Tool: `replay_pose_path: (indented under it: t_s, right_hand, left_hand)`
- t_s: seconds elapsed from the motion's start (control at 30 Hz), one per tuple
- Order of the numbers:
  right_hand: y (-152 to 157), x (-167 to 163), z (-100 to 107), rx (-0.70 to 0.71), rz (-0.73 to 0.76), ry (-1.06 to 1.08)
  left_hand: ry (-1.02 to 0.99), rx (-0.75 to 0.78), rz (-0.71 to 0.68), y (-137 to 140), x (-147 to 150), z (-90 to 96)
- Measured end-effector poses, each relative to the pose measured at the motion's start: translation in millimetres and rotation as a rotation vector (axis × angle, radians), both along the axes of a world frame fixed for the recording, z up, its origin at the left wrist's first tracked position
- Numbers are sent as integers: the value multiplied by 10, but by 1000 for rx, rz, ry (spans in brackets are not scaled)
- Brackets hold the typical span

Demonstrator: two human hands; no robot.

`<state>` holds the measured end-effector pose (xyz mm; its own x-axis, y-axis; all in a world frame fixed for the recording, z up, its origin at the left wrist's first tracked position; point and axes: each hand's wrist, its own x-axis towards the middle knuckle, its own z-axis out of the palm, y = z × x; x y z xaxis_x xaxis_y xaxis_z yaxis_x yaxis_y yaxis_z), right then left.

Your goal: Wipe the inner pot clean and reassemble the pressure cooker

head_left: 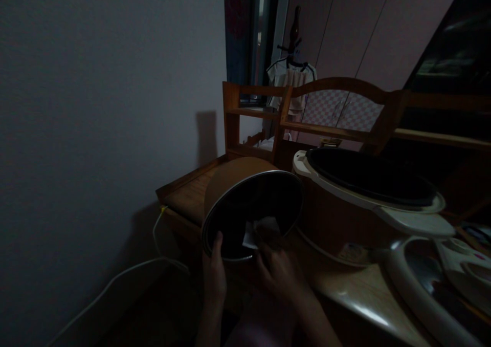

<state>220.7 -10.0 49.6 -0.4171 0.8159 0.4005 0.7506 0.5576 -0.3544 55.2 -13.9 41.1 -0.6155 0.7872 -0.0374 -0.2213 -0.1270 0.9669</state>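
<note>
A round inner pot [245,170], brownish outside and black inside, is tilted so that its opening faces me, over the wooden tabletop. My left hand [215,273] grips its lower left rim, the thumb over the edge and the fingers hidden behind the wall. Inside the mouth of the pot, my right hand [276,260] holds a white tissue or cloth [251,236] against the dark inner surface. Its fingertips are dim and partly hidden.
Right of the pot stands a large brown cooker body [337,224] with a pale rim and black interior. A lid [422,285] lies at the front right. A wooden shelf frame [333,86] rises behind, and a white cable [126,271] hangs along the left wall.
</note>
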Motion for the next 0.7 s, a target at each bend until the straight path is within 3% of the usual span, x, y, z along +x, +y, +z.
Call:
replay_pose_path:
  t_s: [0.2,0.37,0.53,0.7]
  right_hand:
    - [-51,-29,5,6,18,34]
    - [-65,-20,-6,-4,28,49]
    - [-65,-8,-27,-4,44,50]
    - [-67,-14,-61,1,71,44]
  left_hand:
    - [-38,53,31,11,80,-38]
    - [-43,17,129,2,208,-176]
    - [72,78,105,49,290,-278]
    - [2,44,130,68,336,-262]
